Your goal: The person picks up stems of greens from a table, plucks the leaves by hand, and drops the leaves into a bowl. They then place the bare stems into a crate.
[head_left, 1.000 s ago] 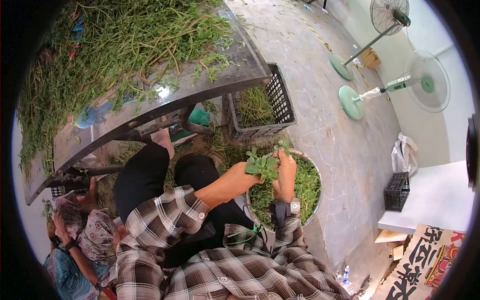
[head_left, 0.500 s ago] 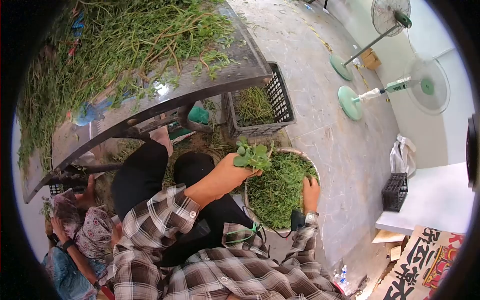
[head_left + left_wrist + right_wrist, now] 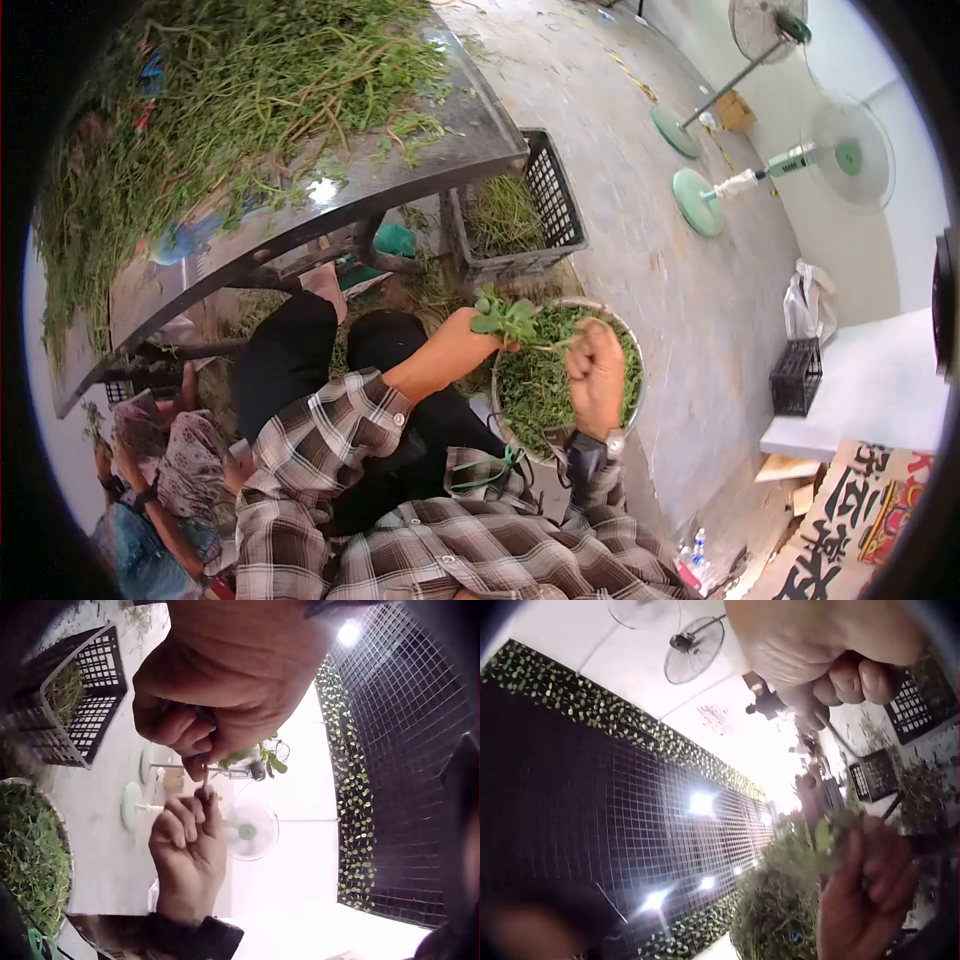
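A leafy green sprig (image 3: 510, 318) sticks out of my left hand (image 3: 447, 352), whose curled fingers grip it over the tub's left side. My right hand (image 3: 597, 375) is over the tub's right part, finger and thumb pinching the pale stem (image 3: 555, 346) of the same sprig. In the left wrist view the stem (image 3: 206, 776) runs between the fingertips of both hands. The right wrist view shows the stem (image 3: 840, 739) leaving my right hand's pinch, with blurred leaves at my left hand (image 3: 870, 889). Below both hands stands a round tub (image 3: 638, 372) full of picked greens (image 3: 545, 400).
A table (image 3: 470, 140) heaped with long-stemmed greens (image 3: 270, 90) is at the upper left. Beside it stands a black crate (image 3: 555, 190) holding stems. Two fans (image 3: 700, 200) stand on the floor at right. Another person (image 3: 165, 470) sits at lower left.
My right hand goes from the sprig's top down to the greens at the tub's right, then back up to pinch the stem. My left hand shifts slightly left, still gripping the sprig.
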A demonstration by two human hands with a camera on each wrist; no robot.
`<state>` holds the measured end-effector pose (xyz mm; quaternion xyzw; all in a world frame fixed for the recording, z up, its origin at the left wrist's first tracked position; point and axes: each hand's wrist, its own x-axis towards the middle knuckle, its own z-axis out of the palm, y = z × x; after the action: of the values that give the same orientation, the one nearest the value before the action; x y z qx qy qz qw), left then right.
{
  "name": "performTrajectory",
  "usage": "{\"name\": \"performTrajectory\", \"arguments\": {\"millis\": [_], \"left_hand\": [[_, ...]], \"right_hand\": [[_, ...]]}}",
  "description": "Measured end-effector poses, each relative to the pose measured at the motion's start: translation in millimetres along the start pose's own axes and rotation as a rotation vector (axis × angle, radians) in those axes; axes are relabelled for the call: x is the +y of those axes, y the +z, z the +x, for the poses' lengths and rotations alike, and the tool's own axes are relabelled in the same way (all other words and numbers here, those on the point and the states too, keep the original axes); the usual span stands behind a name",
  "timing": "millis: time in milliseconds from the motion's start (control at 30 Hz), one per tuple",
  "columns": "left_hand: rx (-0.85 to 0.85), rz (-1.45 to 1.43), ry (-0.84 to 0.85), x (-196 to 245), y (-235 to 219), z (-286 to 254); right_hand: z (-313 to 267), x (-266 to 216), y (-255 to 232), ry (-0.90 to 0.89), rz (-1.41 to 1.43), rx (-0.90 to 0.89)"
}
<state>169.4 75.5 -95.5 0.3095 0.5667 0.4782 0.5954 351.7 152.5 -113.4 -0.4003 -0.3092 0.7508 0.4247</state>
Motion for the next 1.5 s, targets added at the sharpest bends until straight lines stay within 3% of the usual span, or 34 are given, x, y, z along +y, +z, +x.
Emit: {"name": "performTrajectory", "arguments": {"millis": [100,133,233,300,367,467,500,567,600,700,767,833,867,933,1033,1100,1300,1433,1500], "left_hand": [[0.082,0.086,0.125,-26,-17,23],[0.183,0.081,0.168,-32,-15,31],[0.271,0.261,0.249,-51,8,56],[0.002,0.505,0.189,-25,36,45],[0.017,0.809,0.553,-77,69,75],[0.072,0.858,0.716,-64,69,65],[0.081,0.861,0.720,-52,62,60],[-0.077,0.911,0.491,-16,36,54],[-0.036,0.966,0.521,-2,23,53],[0.246,0.779,0.807,40,-12,33],[0.362,0.719,0.891,66,-33,22],[0.497,0.541,0.928,86,-53,5],[0.572,0.448,0.927,91,-63,-4],[0.749,0.325,0.968,98,-91,-20],[0.983,0.132,0.993,104,-126,-43],[1.000,-0.236,0.976,113,-135,-57],[0.985,-0.702,0.909,112,-160,-76],[0.982,-0.759,0.914,112,-163,-83],[0.995,-0.777,0.918,113,-164,-85]], "right_hand": [[2,-20,-43,-0.138,0.095,0.110],[-3,-31,-48,-0.158,0.133,0.146],[-16,-47,-61,-0.207,0.154,0.086],[-20,-53,-63,-0.292,0.101,0.070],[-24,-58,-53,-0.317,0.058,0.078],[-25,-58,-43,-0.352,-0.051,0.116],[-25,-57,-39,-0.358,-0.112,0.146],[-19,-51,-33,-0.306,-0.116,0.092],[-13,-46,-30,-0.254,-0.124,0.045],[23,-33,-19,-0.127,-0.074,-0.062],[62,-28,-8,-0.090,-0.161,-0.103],[107,-24,6,-0.193,-0.451,-0.076],[115,-27,7,-0.198,-0.457,-0.076],[129,-32,22,-0.426,-0.653,0.045],[116,-47,47,-0.368,-0.512,-0.092],[103,-50,74,-0.351,-0.513,-0.140],[72,-41,177,-0.309,-0.682,-0.517],[67,-25,245,-0.334,-0.818,-0.703],[67,-15,274,-0.256,-0.964,-0.872]]}}
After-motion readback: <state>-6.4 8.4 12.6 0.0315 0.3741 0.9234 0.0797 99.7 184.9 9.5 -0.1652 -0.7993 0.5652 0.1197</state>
